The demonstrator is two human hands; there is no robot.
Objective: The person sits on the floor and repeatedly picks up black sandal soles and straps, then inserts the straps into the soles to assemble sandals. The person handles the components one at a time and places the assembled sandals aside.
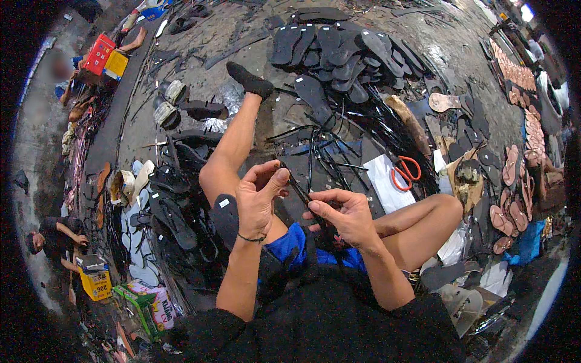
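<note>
My left hand (255, 199) pinches one end of a thin, dark strap (298, 188) between thumb and fingers. The strap slants down to my right hand (346, 213), whose thumb and forefinger close on its lower part. Both hands are above my lap, between my bent knees. Below and beyond them, a bundle of loose black straps (327, 145) spreads over the floor. A black sole (225, 219) with a small white label lies by my left wrist. Just past the straps rests another black sole (313, 100).
Many black soles (330, 45) are heaped at the far middle. Orange-handled scissors (406, 173) lie on white paper (381, 175) to the right. Tan sandals (511, 166) line the far right. Black footwear (172, 221) and a green box (136, 308) are leftward, where a person (60, 239) works.
</note>
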